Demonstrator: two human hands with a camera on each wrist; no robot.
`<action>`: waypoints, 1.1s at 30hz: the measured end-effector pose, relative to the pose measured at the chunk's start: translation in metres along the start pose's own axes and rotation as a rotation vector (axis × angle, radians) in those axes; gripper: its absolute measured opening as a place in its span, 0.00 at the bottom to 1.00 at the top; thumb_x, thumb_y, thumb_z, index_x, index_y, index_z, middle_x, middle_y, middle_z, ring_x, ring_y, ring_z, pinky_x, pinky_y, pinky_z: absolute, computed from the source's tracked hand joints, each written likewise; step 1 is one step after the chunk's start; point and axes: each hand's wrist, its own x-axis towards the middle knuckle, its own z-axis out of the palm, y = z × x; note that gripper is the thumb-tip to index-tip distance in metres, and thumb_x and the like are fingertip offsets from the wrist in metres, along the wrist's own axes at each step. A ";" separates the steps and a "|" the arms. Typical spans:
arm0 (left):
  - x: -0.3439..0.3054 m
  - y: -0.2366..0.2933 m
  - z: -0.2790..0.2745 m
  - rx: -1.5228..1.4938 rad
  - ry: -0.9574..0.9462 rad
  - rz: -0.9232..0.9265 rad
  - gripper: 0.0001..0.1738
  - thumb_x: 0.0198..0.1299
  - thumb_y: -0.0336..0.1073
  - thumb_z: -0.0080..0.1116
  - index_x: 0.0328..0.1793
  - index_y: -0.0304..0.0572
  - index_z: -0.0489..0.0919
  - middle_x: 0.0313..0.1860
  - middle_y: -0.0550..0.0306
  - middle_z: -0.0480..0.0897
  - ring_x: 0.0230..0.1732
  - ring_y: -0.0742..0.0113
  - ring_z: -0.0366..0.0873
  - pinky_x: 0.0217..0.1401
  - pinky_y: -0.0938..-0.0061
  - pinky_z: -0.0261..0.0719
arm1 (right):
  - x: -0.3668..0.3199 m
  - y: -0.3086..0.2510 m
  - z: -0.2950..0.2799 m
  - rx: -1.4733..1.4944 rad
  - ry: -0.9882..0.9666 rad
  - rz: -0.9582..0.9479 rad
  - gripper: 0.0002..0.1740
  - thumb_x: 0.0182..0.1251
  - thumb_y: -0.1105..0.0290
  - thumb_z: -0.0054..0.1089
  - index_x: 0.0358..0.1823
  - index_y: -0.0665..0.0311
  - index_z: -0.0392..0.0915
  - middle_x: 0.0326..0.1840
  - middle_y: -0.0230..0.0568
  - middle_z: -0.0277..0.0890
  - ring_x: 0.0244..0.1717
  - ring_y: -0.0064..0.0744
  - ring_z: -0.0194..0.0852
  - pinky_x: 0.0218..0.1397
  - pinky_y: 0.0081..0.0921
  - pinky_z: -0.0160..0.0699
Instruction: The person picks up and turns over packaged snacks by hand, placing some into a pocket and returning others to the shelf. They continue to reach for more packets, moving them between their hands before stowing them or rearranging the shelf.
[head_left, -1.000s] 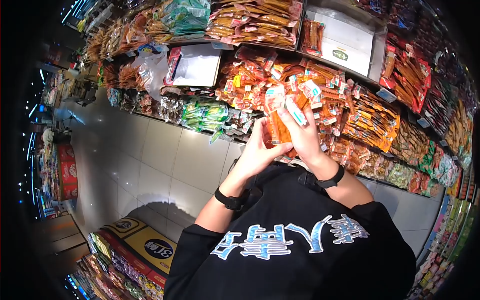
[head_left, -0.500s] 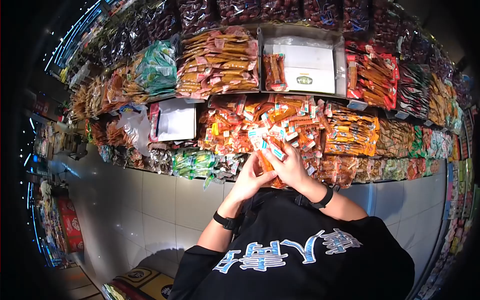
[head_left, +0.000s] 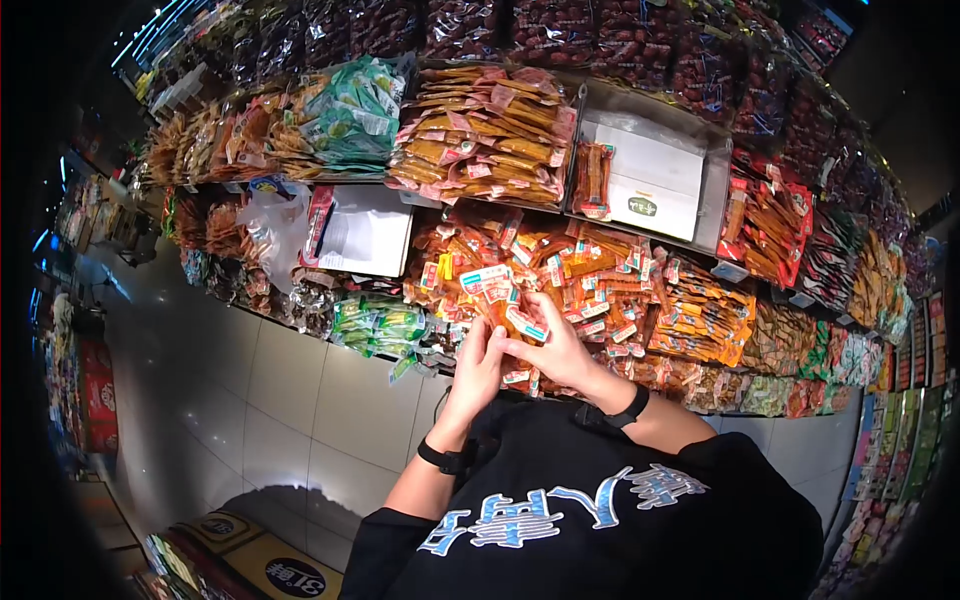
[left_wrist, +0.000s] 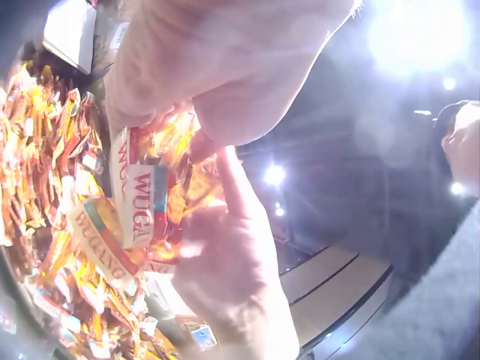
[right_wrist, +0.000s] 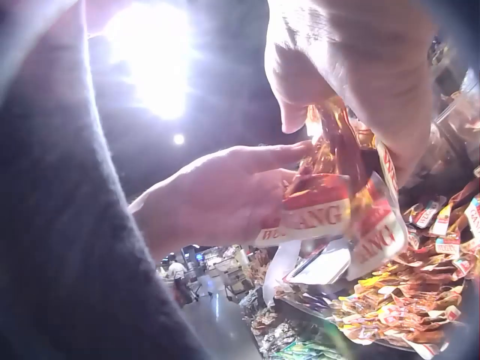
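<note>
Several small clear snack packets [head_left: 490,284] with reddish-brown contents are held between both hands in front of the shelf. Their white, red and teal labels [left_wrist: 139,206] fan outward, and "WUGANG" lettering shows on them in the left wrist view. My left hand [head_left: 477,372] grips the packets' lower ends from the left, thumb on the near side. From the right, my right hand [head_left: 562,350] pinches packets of the same bunch, its thumb close to the left thumb. In the right wrist view the packets [right_wrist: 322,191] hang between the two hands, their ends partly hidden by fingers.
Behind the hands lies a heap of similar packets [head_left: 600,265]. Orange packets [head_left: 703,315] are to the right, green ones [head_left: 378,325] to the left. A white-lined box [head_left: 655,165] stands on the upper tier, beside stacked brown packets [head_left: 480,135]. Tiled floor [head_left: 365,390] lies front left.
The head view has tilted and shifted across the shelf. The packets in the hands have swung from nearly upright to a leftward fan, and the thumbs have come closer together.
</note>
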 end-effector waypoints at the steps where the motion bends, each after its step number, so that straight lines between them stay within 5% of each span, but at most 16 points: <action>1: 0.001 0.003 0.002 -0.289 -0.001 -0.076 0.20 0.79 0.40 0.41 0.71 0.42 0.68 0.64 0.56 0.77 0.59 0.68 0.78 0.61 0.69 0.78 | 0.003 0.001 0.000 -0.031 0.030 0.002 0.42 0.59 0.59 0.77 0.68 0.71 0.63 0.63 0.54 0.74 0.67 0.41 0.72 0.69 0.37 0.69; 2: 0.002 0.011 -0.003 -0.383 -0.016 -0.197 0.23 0.79 0.42 0.39 0.75 0.41 0.67 0.67 0.55 0.75 0.64 0.64 0.74 0.68 0.63 0.72 | 0.008 0.001 -0.001 -0.063 0.064 0.002 0.44 0.57 0.57 0.78 0.67 0.71 0.64 0.64 0.55 0.73 0.66 0.44 0.72 0.68 0.38 0.71; 4: 0.019 0.008 -0.014 -0.531 -0.198 -0.092 0.25 0.79 0.44 0.37 0.74 0.38 0.68 0.69 0.54 0.74 0.69 0.63 0.69 0.74 0.59 0.65 | 0.016 0.001 -0.003 0.077 0.086 0.152 0.46 0.53 0.60 0.82 0.69 0.70 0.64 0.64 0.51 0.73 0.67 0.37 0.71 0.69 0.33 0.70; 8: 0.057 0.000 -0.024 -0.461 -0.268 -0.160 0.28 0.79 0.48 0.39 0.74 0.37 0.67 0.71 0.54 0.72 0.72 0.63 0.66 0.76 0.63 0.61 | 0.032 -0.007 -0.003 0.084 0.186 0.118 0.41 0.51 0.68 0.82 0.64 0.71 0.67 0.59 0.44 0.76 0.63 0.29 0.72 0.65 0.29 0.72; 12: 0.085 0.015 -0.029 0.087 -0.382 0.052 0.34 0.79 0.49 0.40 0.81 0.32 0.57 0.79 0.47 0.54 0.82 0.58 0.47 0.83 0.68 0.46 | 0.052 -0.002 0.003 0.233 0.340 0.137 0.34 0.51 0.75 0.78 0.59 0.70 0.69 0.54 0.39 0.77 0.57 0.24 0.74 0.60 0.26 0.76; 19: 0.121 0.054 -0.042 0.225 -0.597 0.224 0.37 0.73 0.41 0.53 0.83 0.39 0.54 0.79 0.45 0.54 0.82 0.54 0.49 0.81 0.64 0.52 | 0.093 -0.035 -0.054 0.009 0.612 0.031 0.26 0.57 0.84 0.67 0.57 0.67 0.71 0.48 0.34 0.78 0.46 0.22 0.78 0.49 0.23 0.82; 21: 0.123 0.059 -0.052 0.232 -0.607 0.193 0.35 0.72 0.34 0.52 0.83 0.47 0.57 0.79 0.52 0.54 0.79 0.60 0.53 0.77 0.66 0.60 | 0.117 -0.015 -0.100 -0.017 0.748 -0.008 0.27 0.55 0.82 0.71 0.57 0.67 0.70 0.48 0.38 0.79 0.47 0.22 0.79 0.45 0.22 0.82; 23: 0.127 0.059 -0.063 0.273 -0.613 0.206 0.31 0.72 0.34 0.53 0.80 0.45 0.62 0.77 0.52 0.57 0.80 0.60 0.53 0.77 0.65 0.61 | 0.138 -0.039 -0.131 0.078 0.713 0.164 0.29 0.55 0.80 0.73 0.57 0.69 0.69 0.42 0.36 0.82 0.43 0.27 0.83 0.45 0.25 0.83; 25: 0.126 0.062 -0.069 0.252 -0.617 0.154 0.28 0.72 0.34 0.53 0.77 0.44 0.65 0.77 0.52 0.59 0.80 0.60 0.54 0.77 0.65 0.61 | 0.161 0.016 -0.177 -0.395 0.707 0.098 0.41 0.49 0.61 0.81 0.61 0.68 0.69 0.48 0.48 0.83 0.49 0.36 0.84 0.50 0.33 0.82; 26: 0.126 0.064 -0.072 0.252 -0.619 0.137 0.27 0.72 0.34 0.53 0.76 0.43 0.66 0.77 0.52 0.59 0.80 0.61 0.54 0.77 0.65 0.61 | 0.168 0.035 -0.191 -0.461 0.703 0.252 0.47 0.50 0.48 0.78 0.65 0.69 0.68 0.56 0.55 0.79 0.59 0.46 0.79 0.62 0.41 0.74; 28: 0.124 0.064 -0.078 0.279 -0.596 0.136 0.24 0.72 0.34 0.53 0.73 0.43 0.70 0.75 0.54 0.62 0.79 0.62 0.57 0.77 0.65 0.62 | 0.166 0.019 -0.182 -1.037 0.745 0.488 0.50 0.53 0.42 0.72 0.69 0.69 0.65 0.66 0.59 0.70 0.70 0.55 0.67 0.72 0.46 0.61; 31: 0.126 0.052 -0.092 0.228 -0.574 0.104 0.24 0.72 0.34 0.53 0.72 0.40 0.70 0.71 0.53 0.71 0.73 0.62 0.67 0.75 0.68 0.63 | 0.156 0.048 -0.171 -0.989 0.710 0.368 0.53 0.57 0.42 0.68 0.76 0.67 0.58 0.75 0.63 0.58 0.77 0.59 0.53 0.78 0.48 0.50; 33: 0.125 0.047 -0.096 0.165 -0.572 0.028 0.23 0.73 0.33 0.53 0.72 0.40 0.69 0.68 0.53 0.72 0.70 0.64 0.68 0.68 0.69 0.71 | 0.153 0.056 -0.162 -0.946 0.648 0.451 0.52 0.60 0.43 0.66 0.77 0.65 0.57 0.78 0.67 0.50 0.80 0.61 0.46 0.81 0.48 0.46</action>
